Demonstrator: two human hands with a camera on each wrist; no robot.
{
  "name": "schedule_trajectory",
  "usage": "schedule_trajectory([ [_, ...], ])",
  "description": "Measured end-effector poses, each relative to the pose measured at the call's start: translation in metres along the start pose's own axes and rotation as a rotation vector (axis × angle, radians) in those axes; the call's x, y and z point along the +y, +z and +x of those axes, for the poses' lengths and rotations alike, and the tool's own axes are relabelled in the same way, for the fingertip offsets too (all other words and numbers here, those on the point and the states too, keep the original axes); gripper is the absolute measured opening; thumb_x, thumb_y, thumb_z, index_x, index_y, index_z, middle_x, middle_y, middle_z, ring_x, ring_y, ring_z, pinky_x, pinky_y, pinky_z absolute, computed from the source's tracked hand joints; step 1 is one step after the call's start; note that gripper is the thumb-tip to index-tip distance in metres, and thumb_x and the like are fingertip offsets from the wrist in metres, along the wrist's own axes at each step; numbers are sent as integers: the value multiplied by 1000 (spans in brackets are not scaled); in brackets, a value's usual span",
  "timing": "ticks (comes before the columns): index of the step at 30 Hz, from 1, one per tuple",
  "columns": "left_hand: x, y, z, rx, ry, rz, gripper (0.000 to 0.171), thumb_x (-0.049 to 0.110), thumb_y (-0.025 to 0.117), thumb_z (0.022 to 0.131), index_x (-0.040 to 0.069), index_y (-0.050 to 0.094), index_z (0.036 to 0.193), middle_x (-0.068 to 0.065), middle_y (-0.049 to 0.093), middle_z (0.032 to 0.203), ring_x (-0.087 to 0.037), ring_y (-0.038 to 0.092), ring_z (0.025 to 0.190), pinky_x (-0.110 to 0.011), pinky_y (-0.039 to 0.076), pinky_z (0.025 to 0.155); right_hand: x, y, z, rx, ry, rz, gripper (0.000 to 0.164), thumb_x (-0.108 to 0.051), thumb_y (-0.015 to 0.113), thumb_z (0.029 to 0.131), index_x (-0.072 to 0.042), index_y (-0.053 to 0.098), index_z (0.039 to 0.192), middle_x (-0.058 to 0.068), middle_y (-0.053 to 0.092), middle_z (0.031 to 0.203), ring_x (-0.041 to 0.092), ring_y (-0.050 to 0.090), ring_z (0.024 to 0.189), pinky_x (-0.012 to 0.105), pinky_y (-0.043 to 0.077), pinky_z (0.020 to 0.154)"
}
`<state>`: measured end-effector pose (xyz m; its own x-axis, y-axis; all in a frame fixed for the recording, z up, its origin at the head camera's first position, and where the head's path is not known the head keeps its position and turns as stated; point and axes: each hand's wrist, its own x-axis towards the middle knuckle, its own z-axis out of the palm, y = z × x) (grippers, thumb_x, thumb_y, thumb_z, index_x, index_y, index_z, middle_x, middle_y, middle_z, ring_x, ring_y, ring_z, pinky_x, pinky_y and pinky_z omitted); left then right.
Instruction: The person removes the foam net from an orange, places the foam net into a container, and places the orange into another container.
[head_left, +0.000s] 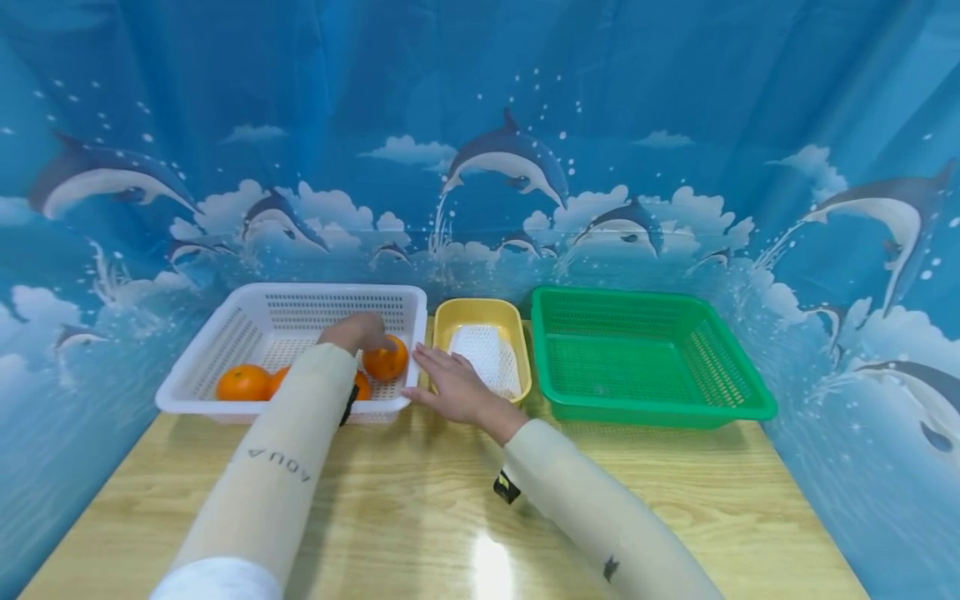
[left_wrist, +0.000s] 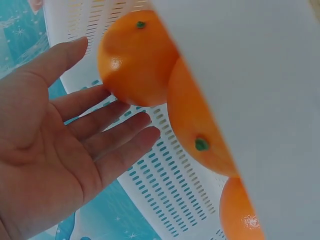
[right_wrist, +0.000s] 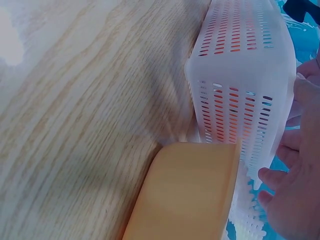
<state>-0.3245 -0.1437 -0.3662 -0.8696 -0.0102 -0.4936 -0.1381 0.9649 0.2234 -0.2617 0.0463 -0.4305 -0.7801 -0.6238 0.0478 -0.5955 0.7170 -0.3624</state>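
Observation:
Inside the white basket (head_left: 345, 289), my left hand (head_left: 356, 332) is beside an orange (head_left: 386, 358) at the right end. In the left wrist view the fingers of this hand (left_wrist: 65, 125) are extended, with the index fingertip right at the skin of the orange (left_wrist: 137, 60). Another orange (left_wrist: 195, 120) with a green stem spot lies against it. My right hand (head_left: 459, 387) reaches across the front of the yellow basket (head_left: 522, 354), fingertips at the white basket's right rim. From the right wrist, that hand (right_wrist: 295, 165) appears at the rim with fingers spread.
More oranges (head_left: 243, 382) lie along the white basket's front side, partly hidden by my left sleeve (head_left: 277, 467). White mesh material (head_left: 480, 354) lies in the yellow basket. A green basket (head_left: 652, 412) stands to the right on the wooden table (head_left: 420, 517). Behind hangs a dolphin-print curtain (head_left: 375, 83).

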Motion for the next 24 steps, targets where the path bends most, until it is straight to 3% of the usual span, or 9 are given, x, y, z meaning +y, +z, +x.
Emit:
schedule_trajectory([
  [6,0,0,5,0,-7,-25,43,36,57,97,2,59,123,-15,62,115,-28,56,102,-46,46,93,1,1,2,16,2,20,72,-54,43,99,-9,27,153,3,20,160,26,23,145,49,15,119],
  [13,-1,1,3,7,29,-66,54,34,53,100,3,45,142,-22,48,140,-35,49,120,-57,37,106,0,4,2,9,23,36,73,-55,44,98,-10,27,153,3,19,160,27,21,146,48,13,119],
  [18,5,2,-7,52,45,-69,56,33,49,102,4,36,148,-23,39,148,-40,40,132,-60,30,110,0,3,-4,19,14,31,73,-53,47,98,-8,29,152,7,22,160,27,20,146,48,14,119],
  [22,10,5,-16,100,37,-62,56,31,49,102,3,35,148,-24,41,146,-39,44,128,-58,33,109,1,-3,-10,61,10,35,71,-50,49,98,-7,30,152,9,24,159,28,18,147,48,14,119],
  [24,11,8,-20,157,60,-33,57,30,52,101,4,34,149,-24,42,145,-41,43,129,-58,31,110,1,-8,-14,91,20,47,70,-48,51,98,-7,31,152,8,24,159,28,16,147,49,13,119],
])
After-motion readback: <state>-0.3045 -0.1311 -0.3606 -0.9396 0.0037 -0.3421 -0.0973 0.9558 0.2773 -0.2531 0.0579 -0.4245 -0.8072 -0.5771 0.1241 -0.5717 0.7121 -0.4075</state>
